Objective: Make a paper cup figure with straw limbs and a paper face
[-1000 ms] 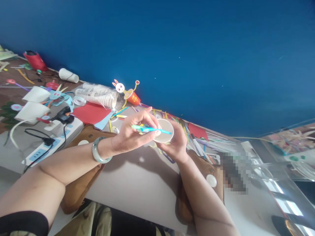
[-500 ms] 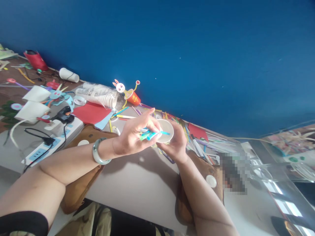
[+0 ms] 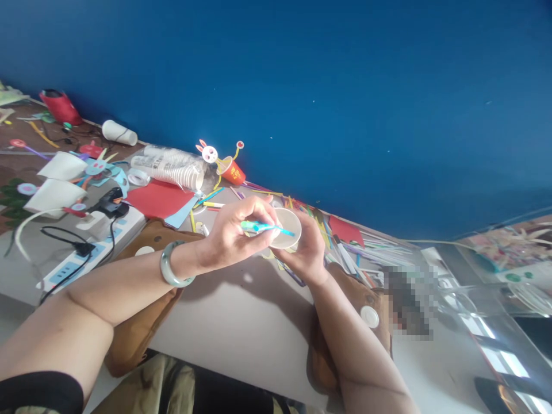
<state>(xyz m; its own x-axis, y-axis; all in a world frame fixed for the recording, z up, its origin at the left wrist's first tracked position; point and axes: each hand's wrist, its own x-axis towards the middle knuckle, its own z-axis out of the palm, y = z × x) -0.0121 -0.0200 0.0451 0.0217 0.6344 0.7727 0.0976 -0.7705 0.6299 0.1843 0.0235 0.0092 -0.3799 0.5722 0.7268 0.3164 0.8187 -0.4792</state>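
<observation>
In front of me, above the table, a white paper cup [image 3: 284, 218] is tilted with its open mouth towards me. My right hand [image 3: 308, 247] is wrapped round its right side and underside. My left hand [image 3: 241, 233] pinches thin blue and green straw-like pieces [image 3: 254, 226] at the cup's left rim. One blue end [image 3: 287, 232] crosses the rim and lies over the cup's mouth. Whether it passes through the wall I cannot tell. The left fingertips touch or nearly touch the rim.
Behind my hands lie scattered coloured sticks [image 3: 388, 253] along the blue wall [image 3: 345, 115]. To the left are red paper [image 3: 155, 200], a sleeve of stacked cups [image 3: 172, 169], a red cup with a rabbit face [image 3: 233, 171] and a power strip [image 3: 95, 247]. Brown cushions [image 3: 142, 322] lie under my forearms.
My left fingers have closed in and turned slightly at the rim. The straw-like pieces have swung up and now lie more in line with the blue end. My right hand keeps its hold.
</observation>
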